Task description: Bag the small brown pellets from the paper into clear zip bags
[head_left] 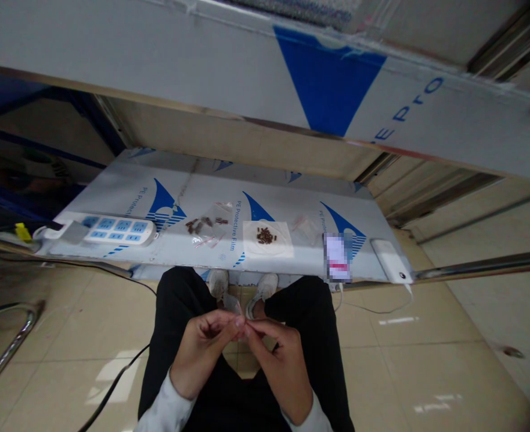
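Between my knees, a small clear plastic bag is pinched at its edge by both hands. My left hand grips it with thumb and fingers closed, and my right hand pinches it right beside, the fingertips meeting. What the bag holds, if anything, I cannot make out. Ahead on the low bench, a pile of small brown pieces rests on a white paper sheet. Left of it lie clear bags with dark brown pieces. Another clear bag lies flat to the right of the sheet.
A power strip sits at the bench's left end. Toward the right are a phone and a white power bank, both with cables. The film-covered bench stands under an upper shelf. A metal chair leg is at left.
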Available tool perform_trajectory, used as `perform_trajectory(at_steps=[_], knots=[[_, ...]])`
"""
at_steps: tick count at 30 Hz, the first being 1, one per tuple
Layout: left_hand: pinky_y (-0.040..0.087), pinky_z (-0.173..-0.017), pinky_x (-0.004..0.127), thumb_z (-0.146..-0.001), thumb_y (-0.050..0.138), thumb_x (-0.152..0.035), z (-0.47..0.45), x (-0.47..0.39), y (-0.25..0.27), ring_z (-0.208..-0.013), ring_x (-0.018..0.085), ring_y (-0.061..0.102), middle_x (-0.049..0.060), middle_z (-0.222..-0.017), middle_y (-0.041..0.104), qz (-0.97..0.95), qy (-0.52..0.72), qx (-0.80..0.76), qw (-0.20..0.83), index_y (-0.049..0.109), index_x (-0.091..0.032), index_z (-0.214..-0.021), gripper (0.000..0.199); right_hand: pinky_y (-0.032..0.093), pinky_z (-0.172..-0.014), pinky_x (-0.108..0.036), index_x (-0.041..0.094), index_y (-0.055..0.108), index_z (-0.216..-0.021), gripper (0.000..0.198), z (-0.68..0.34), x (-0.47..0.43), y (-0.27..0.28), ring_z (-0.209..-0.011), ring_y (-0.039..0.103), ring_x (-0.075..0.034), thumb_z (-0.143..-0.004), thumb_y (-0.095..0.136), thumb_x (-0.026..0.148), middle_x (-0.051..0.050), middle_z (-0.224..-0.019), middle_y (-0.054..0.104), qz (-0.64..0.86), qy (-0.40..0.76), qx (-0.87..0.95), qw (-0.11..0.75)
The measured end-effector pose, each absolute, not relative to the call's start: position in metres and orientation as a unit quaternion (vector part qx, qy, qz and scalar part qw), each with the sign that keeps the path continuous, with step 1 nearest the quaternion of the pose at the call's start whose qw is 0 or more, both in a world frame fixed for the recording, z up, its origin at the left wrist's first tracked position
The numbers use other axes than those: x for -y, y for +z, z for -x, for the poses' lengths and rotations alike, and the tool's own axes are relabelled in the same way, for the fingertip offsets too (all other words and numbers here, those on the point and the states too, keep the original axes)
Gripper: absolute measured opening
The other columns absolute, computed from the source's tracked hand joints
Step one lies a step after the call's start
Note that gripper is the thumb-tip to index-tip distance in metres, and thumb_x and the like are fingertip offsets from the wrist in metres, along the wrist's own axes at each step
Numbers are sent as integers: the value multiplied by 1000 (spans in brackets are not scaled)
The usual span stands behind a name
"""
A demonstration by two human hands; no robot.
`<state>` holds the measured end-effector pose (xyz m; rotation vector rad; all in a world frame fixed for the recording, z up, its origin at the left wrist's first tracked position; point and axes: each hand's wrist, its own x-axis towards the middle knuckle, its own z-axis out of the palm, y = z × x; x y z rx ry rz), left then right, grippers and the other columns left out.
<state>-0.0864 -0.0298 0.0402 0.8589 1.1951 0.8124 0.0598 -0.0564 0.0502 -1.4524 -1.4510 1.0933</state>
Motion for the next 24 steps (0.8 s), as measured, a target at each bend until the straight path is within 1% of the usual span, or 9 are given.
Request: perform_trajectory(at_steps=[3,6,8,11,14,16,19,22,24], knots=[[52,-61,21,-73,66,-41,86,34,47,-64,16,66,6,-69,72,-487,330,-569,575,72,-15,-70,27,51,-58,-19,21,75,-81,17,-62,56,47,-62,66,-13,-86,58,21,-1,-70,72,592,403,586,380],[46,-50,18,-72,64,-35,83,40,53,-50,13,62,2,-60,69,-543,300,-653,436,70,-18,-68,18,50,-56,-21,19,72,-80,13,-66,57,41,-60,64,-14,-83,59,19,-3,-70,68,643,257,607,390],[44,-46,18,-70,64,-30,80,44,56,-44,11,58,-1,-54,66,-555,292,-674,389,67,-20,-65,11,52,-59,-24,19,69,-82,12,-71,57,39,-63,64,-15,-83,57,18,-4,-72,67,657,199,618,383],[44,-46,17,-67,63,-27,80,45,60,-43,10,57,-3,-52,63,-575,292,-666,374,64,-21,-63,8,54,-83,-33,20,63,-114,34,-78,57,39,-96,65,-21,-82,52,12,-9,-106,68,617,214,664,364],[44,-46,17,-70,61,-27,82,41,65,-44,10,56,-3,-54,62,-593,286,-643,392,63,-20,-65,9,39,-107,-45,25,43,-138,60,-82,58,42,-132,42,-23,-82,45,6,-7,-141,48,527,281,726,341],[44,-47,17,-71,59,-27,84,38,69,-46,10,56,-3,-55,62,-600,287,-627,405,62,-20,-65,9,33,-111,-49,28,44,-137,59,-83,59,44,-137,34,-24,-82,45,6,-4,-143,46,480,330,738,340],[44,-48,17,-71,58,-25,86,36,73,-49,10,56,-2,-57,61,-600,298,-612,421,61,-19,-65,9,31,-111,-53,27,47,-133,59,-84,59,43,-136,35,-28,-78,66,24,-7,-139,51,446,380,726,358],[44,-49,18,-72,58,-25,86,36,73,-51,11,57,-2,-59,61,-589,302,-606,441,61,-19,-67,9,36,-108,-50,25,48,-131,75,-81,57,40,-131,42,-30,-65,80,35,-11,-134,54,444,396,709,378],[44,-48,18,-73,59,-26,87,38,73,-51,11,56,-1,-59,61,-582,303,-608,446,62,-19,-68,9,42,-103,-45,25,52,-126,67,-78,57,38,-124,49,-29,-66,80,33,-11,-129,57,457,393,687,405]])
